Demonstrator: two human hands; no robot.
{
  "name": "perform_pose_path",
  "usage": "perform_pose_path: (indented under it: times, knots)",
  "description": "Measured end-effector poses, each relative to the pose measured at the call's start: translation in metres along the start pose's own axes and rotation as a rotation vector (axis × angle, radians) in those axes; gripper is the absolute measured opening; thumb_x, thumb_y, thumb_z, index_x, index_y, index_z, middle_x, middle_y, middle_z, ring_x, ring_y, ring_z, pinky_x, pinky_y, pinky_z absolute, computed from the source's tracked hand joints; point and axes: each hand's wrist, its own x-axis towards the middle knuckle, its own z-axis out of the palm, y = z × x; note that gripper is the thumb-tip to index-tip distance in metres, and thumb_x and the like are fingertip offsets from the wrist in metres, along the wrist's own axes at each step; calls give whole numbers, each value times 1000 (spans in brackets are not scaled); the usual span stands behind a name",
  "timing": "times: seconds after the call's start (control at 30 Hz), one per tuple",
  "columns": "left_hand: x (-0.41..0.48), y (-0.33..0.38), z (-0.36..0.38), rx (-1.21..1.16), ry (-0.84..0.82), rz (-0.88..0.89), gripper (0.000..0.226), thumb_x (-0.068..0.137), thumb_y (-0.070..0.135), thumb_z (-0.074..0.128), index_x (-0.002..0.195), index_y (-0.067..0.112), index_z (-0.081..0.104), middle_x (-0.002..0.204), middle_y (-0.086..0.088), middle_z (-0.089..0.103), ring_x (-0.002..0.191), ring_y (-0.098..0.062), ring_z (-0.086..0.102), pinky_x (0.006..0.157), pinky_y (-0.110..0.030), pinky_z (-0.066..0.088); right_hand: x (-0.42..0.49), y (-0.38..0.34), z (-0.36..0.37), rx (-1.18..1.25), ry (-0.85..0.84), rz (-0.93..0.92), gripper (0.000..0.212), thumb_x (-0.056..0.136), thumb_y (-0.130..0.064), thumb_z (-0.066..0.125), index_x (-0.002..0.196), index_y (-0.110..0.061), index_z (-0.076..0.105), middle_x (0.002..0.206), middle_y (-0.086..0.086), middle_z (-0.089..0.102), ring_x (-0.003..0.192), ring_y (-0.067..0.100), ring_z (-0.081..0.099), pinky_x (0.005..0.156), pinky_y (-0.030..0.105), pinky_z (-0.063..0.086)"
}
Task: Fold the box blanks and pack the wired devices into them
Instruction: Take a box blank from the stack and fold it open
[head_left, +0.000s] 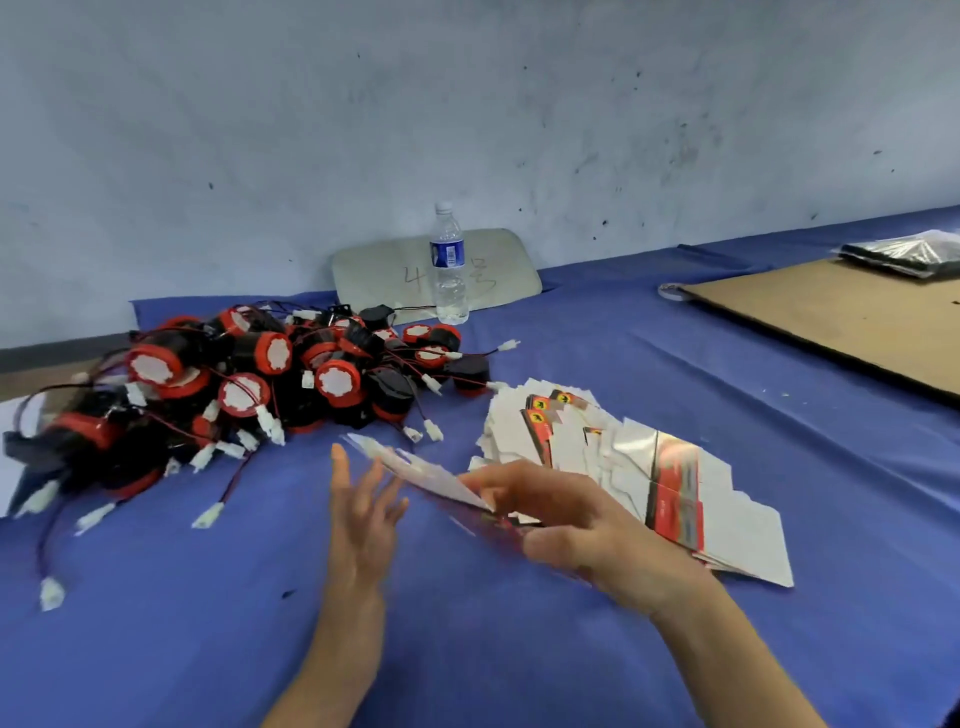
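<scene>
I see my right hand (587, 525) pinching one flat box blank (415, 475); left hand (363, 512) spread loose beside it; no box is formed.

The box blank (436, 480) is motion-blurred where the right hand (582, 525) covers its lower end.

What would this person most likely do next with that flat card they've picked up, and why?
Probably bring the open left hand onto the flat white-and-red cardboard box blank that the right hand pinches, and start folding it. The blank is lifted but unfolded, the left fingers are spread beside it, and the red-and-black wired devices lie untouched in their pile.
</scene>
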Motion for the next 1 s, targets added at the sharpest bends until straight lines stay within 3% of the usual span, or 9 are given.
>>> perform_pose_path:
  times: [0.1, 0.17, 0.23, 0.3, 0.37, 0.43, 0.63, 0.8, 1.0]
  knots:
    - [-9, 2, -6, 58, -7, -20, 111, 45, 75, 79, 135, 27, 36, 115, 6, 66, 107, -10, 63, 92, -28, 49, 16, 6, 19, -68, 17, 11, 55, 70, -32, 60, 124, -31, 60, 97, 0, 54, 97, 10, 53, 84, 24, 47]
    - [-6, -1, -11, 105, 32, 7, 78, 70, 43, 80, 134, 27, 38, 112, 2, 62, 99, -4, 64, 83, -21, 52, 21, 15, 27, -100, 77, -22, 58, 69, -36, 61, 126, -36, 57, 104, -5, 54, 106, 10, 55, 95, 31, 47]
    - [-7, -4, -15, 126, 9, -28, 36, 95, 4, 51, 125, 23, 44, 103, 5, 64, 81, 4, 65, 69, -13, 53, 21, 22, 33, -120, 77, -76, 61, 71, -34, 62, 130, -43, 51, 119, -10, 52, 119, 13, 51, 101, 35, 45]
    - [-14, -6, -20, 245, -46, -45, 34, 97, -6, 43, 106, 27, 48, 84, 23, 69, 76, 14, 62, 64, -4, 48, 21, 28, 35, -149, 75, -151, 66, 75, -24, 64, 135, -44, 45, 127, -14, 48, 126, 15, 46, 101, 31, 43]
    - [-23, -2, -16, 285, -92, 19, 30, 89, 16, 67, 109, 28, 47, 89, 37, 66, 86, 17, 61, 70, -1, 46, 21, 33, 34, -104, 114, -180, 68, 79, -20, 66, 139, -40, 42, 130, -14, 51, 126, 11, 48, 98, 19, 42]
    - [-27, 1, -9, 264, -97, 83, 74, 60, 47, 84, 119, 20, 49, 104, 26, 69, 97, 6, 65, 77, -11, 52, 21, 37, 28, -46, 193, -209, 71, 78, -22, 70, 139, -42, 39, 130, -18, 55, 123, 4, 51, 94, 12, 41]
    - [-35, -2, -2, 301, -83, 118, 32, 62, 37, 75, 93, 32, 72, 90, 14, 74, 83, 0, 69, 67, -15, 54, 24, 45, 25, -95, 295, -227, 102, 73, -17, 82, 144, -45, 14, 134, -37, 43, 125, -9, 45, 93, 5, 39]
    - [-44, 7, 2, 380, -115, 156, 31, 86, 34, 58, 112, 50, 65, 111, 24, 68, 105, 4, 62, 83, -9, 47, 23, 45, 31, -211, 482, -310, 85, 66, -34, 81, 134, -42, 32, 127, -43, 42, 119, -17, 41, 92, -1, 31]
    - [-43, 0, -3, 395, -72, 144, 30, 75, 31, 66, 105, 29, 63, 100, 29, 68, 97, 8, 63, 73, -4, 47, 19, 41, 35, -220, 489, -288, 85, 71, -45, 75, 142, -42, 30, 135, -27, 41, 130, -4, 38, 97, 4, 32]
